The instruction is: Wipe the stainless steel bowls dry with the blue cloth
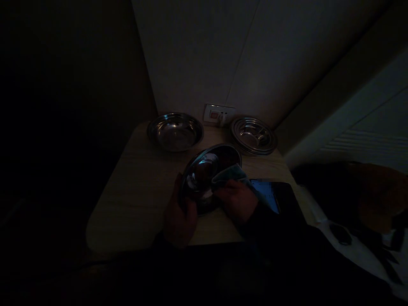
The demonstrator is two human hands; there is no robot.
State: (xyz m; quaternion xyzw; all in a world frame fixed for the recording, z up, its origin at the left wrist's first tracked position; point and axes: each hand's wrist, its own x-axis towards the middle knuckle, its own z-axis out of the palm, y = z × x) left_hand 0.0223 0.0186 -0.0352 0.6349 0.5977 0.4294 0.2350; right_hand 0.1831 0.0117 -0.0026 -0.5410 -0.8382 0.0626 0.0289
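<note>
The scene is very dark. My left hand [179, 216] grips the near rim of a shiny steel plate [204, 170], which is tilted up above a small wooden table [134, 199]. My right hand [237, 199] presses a bluish cloth [228, 174] against the plate's right side, fingers curled round the cloth. My dark sleeve runs off to the lower right.
A steel bowl [175, 131] stands at the table's back left and a stack of steel plates [254, 135] at its back right. A white wall socket [218, 114] sits between them. A dark tablet with a lit screen [270, 195] lies at the table's right edge.
</note>
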